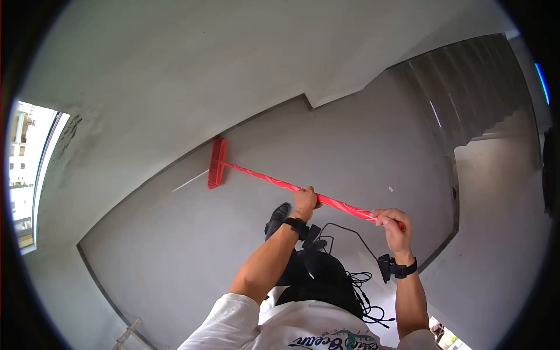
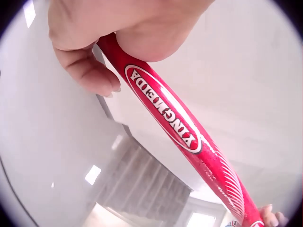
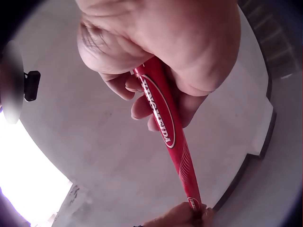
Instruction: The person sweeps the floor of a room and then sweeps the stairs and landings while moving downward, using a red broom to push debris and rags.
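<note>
A red broom (image 1: pixel 217 163) has its bristled head on the grey floor, close to the dark skirting at the wall's foot. Its long red and white handle slants toward the person. My left hand (image 1: pixel 305 201) grips the handle around its middle, fingers curled round it in the left wrist view, beside the printed lettering (image 2: pixel 163 111). My right hand (image 1: pixel 395 226) holds the handle near its top end. In the right wrist view, the fingers of the right hand (image 3: pixel 161 42) wrap the handle, and the left hand (image 3: pixel 180 215) appears further down it.
A pale wall (image 1: pixel 175 70) with dark skirting runs along the far side, with a corner jutting out. Stairs (image 1: pixel 466 87) lie at the right. A window (image 1: pixel 35 169) is at the left. Black cables (image 1: pixel 364 297) hang by the person's body, above a dark shoe (image 1: pixel 279 219).
</note>
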Demonstrator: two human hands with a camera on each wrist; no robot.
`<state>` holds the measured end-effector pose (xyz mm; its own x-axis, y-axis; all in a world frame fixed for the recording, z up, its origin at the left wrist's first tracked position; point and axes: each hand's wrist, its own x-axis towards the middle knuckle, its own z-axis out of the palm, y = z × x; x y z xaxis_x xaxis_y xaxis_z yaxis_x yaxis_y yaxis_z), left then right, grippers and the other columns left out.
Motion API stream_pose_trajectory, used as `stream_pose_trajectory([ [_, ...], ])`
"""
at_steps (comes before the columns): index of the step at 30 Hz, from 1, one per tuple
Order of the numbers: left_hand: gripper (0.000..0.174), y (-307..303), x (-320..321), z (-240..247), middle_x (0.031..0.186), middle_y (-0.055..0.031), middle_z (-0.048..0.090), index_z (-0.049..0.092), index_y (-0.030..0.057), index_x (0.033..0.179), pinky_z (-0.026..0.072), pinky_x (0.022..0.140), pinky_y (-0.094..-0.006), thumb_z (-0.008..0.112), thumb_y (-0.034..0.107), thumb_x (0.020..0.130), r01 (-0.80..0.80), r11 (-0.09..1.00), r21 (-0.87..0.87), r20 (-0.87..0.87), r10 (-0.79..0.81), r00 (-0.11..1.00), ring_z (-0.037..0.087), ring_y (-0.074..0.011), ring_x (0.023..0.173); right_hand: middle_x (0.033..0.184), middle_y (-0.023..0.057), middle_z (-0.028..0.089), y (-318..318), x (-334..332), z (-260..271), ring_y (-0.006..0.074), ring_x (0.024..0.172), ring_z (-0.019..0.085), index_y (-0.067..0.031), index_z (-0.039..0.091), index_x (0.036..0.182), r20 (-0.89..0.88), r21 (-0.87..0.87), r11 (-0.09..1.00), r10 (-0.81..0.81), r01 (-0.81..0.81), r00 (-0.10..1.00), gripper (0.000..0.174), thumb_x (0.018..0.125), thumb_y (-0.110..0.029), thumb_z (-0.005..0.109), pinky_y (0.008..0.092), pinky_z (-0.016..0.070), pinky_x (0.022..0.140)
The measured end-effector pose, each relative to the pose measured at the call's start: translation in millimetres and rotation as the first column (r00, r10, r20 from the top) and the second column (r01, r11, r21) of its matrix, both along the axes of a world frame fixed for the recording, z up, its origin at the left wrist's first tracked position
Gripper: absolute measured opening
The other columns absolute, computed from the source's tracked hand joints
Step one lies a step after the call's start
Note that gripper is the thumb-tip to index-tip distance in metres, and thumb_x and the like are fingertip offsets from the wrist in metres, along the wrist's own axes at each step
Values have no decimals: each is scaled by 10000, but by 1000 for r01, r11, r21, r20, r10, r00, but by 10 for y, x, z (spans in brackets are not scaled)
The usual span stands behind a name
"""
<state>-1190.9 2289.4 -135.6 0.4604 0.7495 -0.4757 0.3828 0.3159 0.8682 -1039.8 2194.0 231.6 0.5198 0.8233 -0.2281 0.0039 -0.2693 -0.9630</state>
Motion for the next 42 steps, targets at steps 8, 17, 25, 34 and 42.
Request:
stream_pose_trajectory([
  [8, 299, -1301, 1814, 1225, 645, -153, 588, 477, -41, 778, 544, 389, -302, 500, 229, 906, 486, 864, 131, 117, -501, 858, 623, -263, 466, 679, 114, 579, -1446, 437, 689, 266, 833, 640, 10, 475, 669, 200, 50, 850, -524, 525, 828, 119, 785, -15, 462, 412, 477, 860],
  [17, 262, -2643, 3178, 3091, 711, -136, 597, 537, -68, 843, 580, 471, -317, 533, 190, 888, 350, 497, -794, 296, -188, 937, 630, -219, 529, 603, 73, 454, -2806, 1329, 1888, 197, 691, 532, -62, 424, 637, 332, 198, 791, -609, 578, 720, 211, 833, -118, 479, 425, 468, 899],
  [25, 151, -2804, 3033, 3286, 789, -102, 604, 551, -2, 842, 581, 572, -297, 554, 148, 863, 209, 404, -891, 86, -302, 949, 636, -185, 644, 510, 49, 372, -3565, 1834, 1694, 154, 503, 398, -108, 346, 628, -192, 384, 536, -750, 752, 633, 296, 888, -177, 468, 375, 505, 707],
  [34, 72, -3487, 4434, 2314, 697, -54, 516, 475, 23, 811, 498, 466, -230, 491, 90, 833, 295, 376, -879, 103, -452, 886, 546, -145, 536, 488, 36, 387, -3511, 2633, 1264, 151, 470, 441, -63, 413, 541, 125, 280, 496, -868, 822, 481, 259, 785, -80, 500, 343, 504, 658],
  [42, 88, -3884, 4993, 1936, 724, -64, 514, 502, 21, 827, 492, 488, -242, 500, 108, 820, 563, 224, -795, 451, -403, 796, 550, -151, 574, 515, 22, 411, -3402, 2555, 996, 111, 497, 407, -37, 449, 579, 505, 279, 603, -754, 748, 420, 237, 806, -88, 494, 286, 381, 533],
])
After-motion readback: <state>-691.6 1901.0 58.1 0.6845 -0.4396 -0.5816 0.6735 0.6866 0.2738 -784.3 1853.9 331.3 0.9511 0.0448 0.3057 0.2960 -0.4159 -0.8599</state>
